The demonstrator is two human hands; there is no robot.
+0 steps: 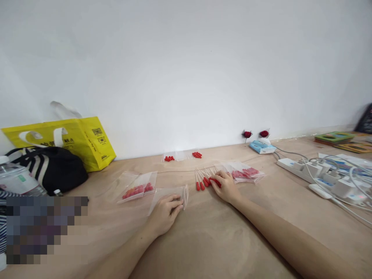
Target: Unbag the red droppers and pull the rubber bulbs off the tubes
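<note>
Right hand [225, 186]: fingers bent over the rightmost of the red-tipped sticks [206, 181], touching; whether it grips any, I cannot tell.
Left hand [166, 212]: left of the sticks, curled on a clear bag [159, 195]; pinching or merely resting, I cannot tell.
Sticks: fanned on the table [203, 240], red ends nearest the person.
Left bags [136, 191]: left of the sticks, red pieces inside.
Right bags [247, 173]: just right of the sticks, likewise filled.
Yellow bag [100, 149]: well left of the sticks.
Power strip [292, 166]: well right of them.
</note>
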